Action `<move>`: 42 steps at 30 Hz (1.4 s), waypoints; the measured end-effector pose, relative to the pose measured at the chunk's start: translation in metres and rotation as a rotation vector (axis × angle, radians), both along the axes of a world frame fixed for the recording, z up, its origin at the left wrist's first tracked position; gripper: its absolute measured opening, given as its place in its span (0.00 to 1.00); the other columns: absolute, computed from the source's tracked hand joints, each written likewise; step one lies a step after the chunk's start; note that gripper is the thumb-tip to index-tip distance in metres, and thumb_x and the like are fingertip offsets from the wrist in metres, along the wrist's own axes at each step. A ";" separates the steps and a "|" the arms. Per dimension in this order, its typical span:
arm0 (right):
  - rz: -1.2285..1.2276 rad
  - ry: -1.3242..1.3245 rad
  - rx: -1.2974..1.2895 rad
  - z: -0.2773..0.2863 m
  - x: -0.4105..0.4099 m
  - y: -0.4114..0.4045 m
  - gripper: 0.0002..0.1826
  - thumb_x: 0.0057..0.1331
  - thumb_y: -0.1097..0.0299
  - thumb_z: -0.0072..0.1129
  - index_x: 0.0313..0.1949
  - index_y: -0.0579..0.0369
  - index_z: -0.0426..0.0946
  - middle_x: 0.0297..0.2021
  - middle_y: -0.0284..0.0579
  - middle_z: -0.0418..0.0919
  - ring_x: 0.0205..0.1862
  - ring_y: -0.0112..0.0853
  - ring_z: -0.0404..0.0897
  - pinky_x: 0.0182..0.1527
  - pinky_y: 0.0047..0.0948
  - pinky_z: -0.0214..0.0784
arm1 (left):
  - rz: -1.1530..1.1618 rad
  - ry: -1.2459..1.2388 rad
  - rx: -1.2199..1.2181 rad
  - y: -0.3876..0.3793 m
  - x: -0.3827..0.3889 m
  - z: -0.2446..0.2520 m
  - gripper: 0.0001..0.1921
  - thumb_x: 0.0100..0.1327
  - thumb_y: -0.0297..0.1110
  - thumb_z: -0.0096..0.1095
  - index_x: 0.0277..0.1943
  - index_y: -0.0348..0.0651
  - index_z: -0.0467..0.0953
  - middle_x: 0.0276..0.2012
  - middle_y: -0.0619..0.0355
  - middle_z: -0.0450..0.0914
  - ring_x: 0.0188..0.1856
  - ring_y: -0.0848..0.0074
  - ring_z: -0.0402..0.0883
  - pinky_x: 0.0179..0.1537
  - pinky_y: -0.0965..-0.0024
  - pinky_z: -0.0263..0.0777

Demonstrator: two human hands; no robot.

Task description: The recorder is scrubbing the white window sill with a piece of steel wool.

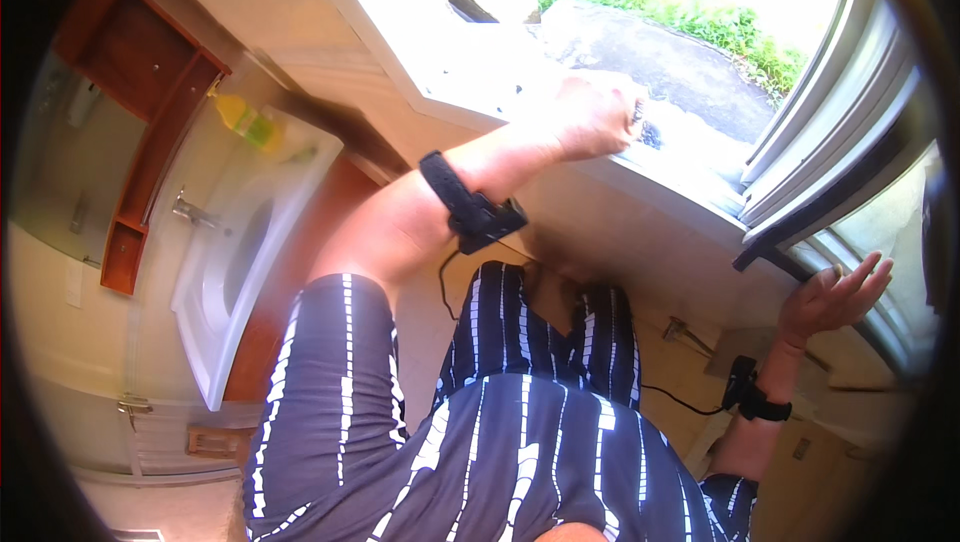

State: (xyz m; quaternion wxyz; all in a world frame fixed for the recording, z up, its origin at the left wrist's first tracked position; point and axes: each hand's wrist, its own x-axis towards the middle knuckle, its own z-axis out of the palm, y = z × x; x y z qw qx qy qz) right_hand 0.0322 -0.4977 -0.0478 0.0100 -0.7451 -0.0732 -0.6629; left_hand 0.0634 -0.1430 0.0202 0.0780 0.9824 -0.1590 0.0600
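Note:
My left hand [600,112] is over the white window sill [686,167], its fingers curled. A small dark, patchy thing [649,130] lies at the fingertips; glare hides what it is and whether the hand grips it. To the right, my right hand [836,298] is held palm up with its fingers apart and nothing in it. It is beside the dark-edged frame of a window sash [825,204]; contact cannot be told. A black strap with a small device [476,212] is around the left forearm, and a similar strap [757,395] is near the right wrist.
A white washbasin [217,302] with a metal tap [191,208] stands at the left, over a reddish-brown cabinet. A yellow bottle [244,118] is at its far end. A mirror with a wooden shelf [150,167] is on the wall. Outside the window are a grey slab [660,54] and green plants.

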 end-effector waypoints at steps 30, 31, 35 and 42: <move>0.011 -0.039 0.013 0.003 0.002 0.006 0.32 0.78 0.47 0.23 0.68 0.54 0.61 0.68 0.53 0.62 0.69 0.48 0.61 0.67 0.47 0.54 | -0.061 -0.170 -0.092 0.047 -0.019 0.000 0.12 0.66 0.43 0.55 0.45 0.47 0.77 0.39 0.47 0.80 0.42 0.57 0.80 0.46 0.58 0.72; 0.003 -0.032 -0.004 0.001 0.002 0.003 0.32 0.78 0.47 0.23 0.68 0.55 0.61 0.68 0.53 0.62 0.69 0.48 0.61 0.68 0.47 0.53 | -0.028 -0.146 -0.046 0.058 -0.018 0.000 0.12 0.65 0.41 0.54 0.46 0.46 0.77 0.39 0.46 0.80 0.43 0.55 0.80 0.46 0.56 0.73; -0.002 -0.028 -0.021 -0.001 0.001 0.001 0.31 0.78 0.47 0.24 0.69 0.55 0.61 0.68 0.53 0.61 0.69 0.48 0.61 0.68 0.47 0.53 | 0.152 -0.102 0.052 0.119 -0.010 -0.006 0.14 0.66 0.43 0.53 0.46 0.47 0.78 0.37 0.47 0.82 0.40 0.53 0.82 0.43 0.54 0.75; 0.006 -0.015 0.005 0.000 0.000 0.003 0.31 0.78 0.48 0.24 0.68 0.56 0.61 0.68 0.54 0.62 0.69 0.49 0.60 0.68 0.47 0.53 | 0.351 -0.157 0.497 0.151 -0.010 0.004 0.11 0.62 0.35 0.55 0.43 0.39 0.79 0.36 0.44 0.83 0.39 0.54 0.83 0.41 0.56 0.77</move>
